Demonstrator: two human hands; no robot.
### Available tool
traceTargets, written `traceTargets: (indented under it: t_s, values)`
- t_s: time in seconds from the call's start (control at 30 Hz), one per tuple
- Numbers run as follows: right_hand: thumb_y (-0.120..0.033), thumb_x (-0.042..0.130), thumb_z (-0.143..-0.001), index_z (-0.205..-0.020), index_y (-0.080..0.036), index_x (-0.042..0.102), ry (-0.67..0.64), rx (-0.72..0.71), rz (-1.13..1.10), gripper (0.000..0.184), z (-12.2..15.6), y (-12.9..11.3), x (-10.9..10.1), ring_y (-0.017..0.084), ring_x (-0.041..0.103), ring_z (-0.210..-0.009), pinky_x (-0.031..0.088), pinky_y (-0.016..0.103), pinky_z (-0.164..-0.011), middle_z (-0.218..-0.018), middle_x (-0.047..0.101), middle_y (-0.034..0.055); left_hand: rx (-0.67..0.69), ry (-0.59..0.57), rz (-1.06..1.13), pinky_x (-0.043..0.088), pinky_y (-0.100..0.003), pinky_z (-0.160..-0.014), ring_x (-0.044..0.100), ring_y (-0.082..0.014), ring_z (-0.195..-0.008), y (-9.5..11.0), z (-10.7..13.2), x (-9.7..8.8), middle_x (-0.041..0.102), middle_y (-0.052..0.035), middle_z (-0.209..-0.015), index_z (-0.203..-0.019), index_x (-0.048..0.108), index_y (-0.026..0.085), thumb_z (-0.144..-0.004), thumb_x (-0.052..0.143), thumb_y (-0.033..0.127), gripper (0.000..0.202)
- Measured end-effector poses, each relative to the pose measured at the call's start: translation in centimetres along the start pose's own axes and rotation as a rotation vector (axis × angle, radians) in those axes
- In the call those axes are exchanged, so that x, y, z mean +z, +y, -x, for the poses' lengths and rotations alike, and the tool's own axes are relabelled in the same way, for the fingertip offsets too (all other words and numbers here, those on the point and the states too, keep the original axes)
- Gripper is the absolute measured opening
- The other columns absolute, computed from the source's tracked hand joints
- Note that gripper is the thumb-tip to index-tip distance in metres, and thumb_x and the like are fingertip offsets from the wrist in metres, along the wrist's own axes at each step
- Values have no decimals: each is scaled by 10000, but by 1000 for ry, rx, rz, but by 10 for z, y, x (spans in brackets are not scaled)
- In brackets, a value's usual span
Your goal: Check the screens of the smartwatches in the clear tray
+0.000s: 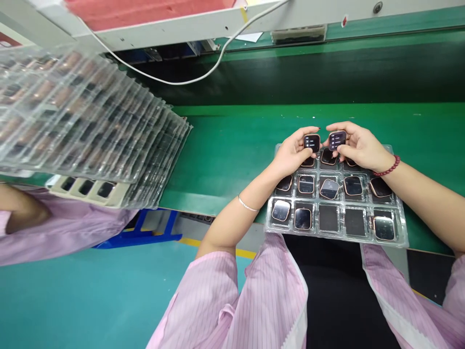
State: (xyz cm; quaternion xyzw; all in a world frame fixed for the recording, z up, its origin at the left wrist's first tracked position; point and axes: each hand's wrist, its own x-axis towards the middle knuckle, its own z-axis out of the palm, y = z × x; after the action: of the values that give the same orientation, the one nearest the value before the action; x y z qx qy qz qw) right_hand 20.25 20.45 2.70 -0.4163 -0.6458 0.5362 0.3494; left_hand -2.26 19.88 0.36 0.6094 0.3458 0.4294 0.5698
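A green bench [221, 165] runs across the view, its right end cut off by the frame. At the left a tall stack of clear trays [90, 121] leans over it, blurred, so the contents are hard to make out. Below the stack a co-worker's sleeve [72, 225] shows, the rest cut off.

In front of the wearer lies a clear plastic tray [402, 224], its long axis left to right, its near edge along the bench edge. Its far row is partly covered by the hands; dark lining shows in the third and fourth compartments of the near row. The watch [330, 189] in the centre compartment sits askew.

The left hand [290, 152] pinches one watch [311, 141], thumb on the lower front and index finger along the top. The right hand [358, 143] grips another watch [337, 139] likewise. Both are side by side, apart, above the tray's far row, lit screens facing the wearer and lines of text running left to right, too small to read. Their backs and the fingers behind are hidden; which axis is longer, I cannot tell.
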Motion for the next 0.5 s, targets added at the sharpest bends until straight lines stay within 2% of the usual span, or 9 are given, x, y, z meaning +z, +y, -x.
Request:
traceTargets:
  t_s: [0.17, 0.3, 0.4, 0.5]
  values:
    - [-58, 694, -720, -1225, -234, 642, -1, -11, -1, 537, 0, -1, 0, 194, 697, -746, 578, 301, -574, -1057, 736, 69, -13, -27, 5, 552, -371, -972, 662, -240, -1143, 3, 0, 0, 660, -106, -1232, -1311, 560, 171, -718, 649, 110, 602]
    - [-81, 710, -711, -1207, -246, 647, -2, -8, -10, 526, 0, -2, 1, 194, 696, -754, 580, 298, -571, -1069, 735, 61, -20, -22, -18, 543, -370, -986, 667, -229, -1132, 2, 0, 0, 657, -99, -1254, -1303, 562, 188, -724, 667, 126, 591]
    - [-131, 716, -754, -1182, -246, 662, 5, -26, -18, 446, 0, -2, 1, 181, 689, -717, 575, 286, -541, -1046, 747, 58, -21, 7, -32, 554, -348, -933, 689, -209, -1045, 4, 1, 1, 683, -91, -1184, -1275, 577, 192, -757, 694, 168, 532]
    - [-209, 698, -838, -1129, -216, 690, 7, -9, -13, 291, 0, -1, 1, 162, 682, -663, 564, 274, -515, -979, 763, 70, -49, 34, -43, 567, -322, -827, 700, -179, -892, 8, 2, 3, 716, -81, -1036, -1196, 615, 176, -850, 658, 249, 357]
